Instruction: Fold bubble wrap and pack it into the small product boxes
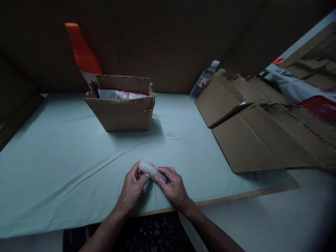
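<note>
Between my two hands, near the front edge of the table, is a small roll of bubble wrap (151, 168); whatever it may contain is hidden. My left hand (133, 183) grips its upper left end between thumb and fingers. Around the lower right end, my right hand (173, 183) is closed with the thumb on top. The roll lies at a slant, just over the pale green cloth (183, 150). Beyond my hands stands an open cardboard box (126, 117) with plastic-wrapped packets (123, 94) inside.
An orange bottle-shaped object (85, 54) leans behind the box. At the back right a clear plastic bottle (204, 80) tilts beside several cardboard boxes (252, 136). Dark cardboard walls (168, 45) enclose the back and left. The table's front edge (228, 199) runs below my hands.
</note>
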Action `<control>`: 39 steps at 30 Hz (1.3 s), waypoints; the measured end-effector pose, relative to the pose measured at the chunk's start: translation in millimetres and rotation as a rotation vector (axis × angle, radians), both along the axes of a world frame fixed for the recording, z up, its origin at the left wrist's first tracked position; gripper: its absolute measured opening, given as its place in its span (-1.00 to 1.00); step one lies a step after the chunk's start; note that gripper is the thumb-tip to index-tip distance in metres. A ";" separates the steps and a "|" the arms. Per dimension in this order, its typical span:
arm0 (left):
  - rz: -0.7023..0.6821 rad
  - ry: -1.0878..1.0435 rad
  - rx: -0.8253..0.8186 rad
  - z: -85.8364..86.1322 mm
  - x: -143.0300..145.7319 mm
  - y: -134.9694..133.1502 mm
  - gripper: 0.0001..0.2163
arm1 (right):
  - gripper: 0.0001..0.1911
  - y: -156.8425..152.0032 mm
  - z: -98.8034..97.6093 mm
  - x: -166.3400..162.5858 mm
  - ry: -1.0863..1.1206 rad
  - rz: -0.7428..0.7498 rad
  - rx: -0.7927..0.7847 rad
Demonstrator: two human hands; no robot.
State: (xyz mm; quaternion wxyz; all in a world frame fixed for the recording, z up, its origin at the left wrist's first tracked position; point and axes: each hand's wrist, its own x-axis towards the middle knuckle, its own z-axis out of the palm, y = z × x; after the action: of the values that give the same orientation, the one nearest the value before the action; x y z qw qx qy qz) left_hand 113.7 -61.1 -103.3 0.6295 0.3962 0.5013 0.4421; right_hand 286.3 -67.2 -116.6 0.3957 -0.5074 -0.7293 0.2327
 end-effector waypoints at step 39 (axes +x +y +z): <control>-0.044 0.217 0.149 -16.6 -21.5 -22.1 -0.86 | -0.72 44.7 21.1 -10.0 0.463 0.161 -0.526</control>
State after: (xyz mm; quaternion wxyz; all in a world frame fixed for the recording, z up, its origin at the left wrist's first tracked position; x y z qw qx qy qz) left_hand 92.2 -83.2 -119.9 0.5500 0.4983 0.5236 0.4184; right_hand 276.4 -22.5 -95.5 0.3869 -0.4665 -0.5730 0.5516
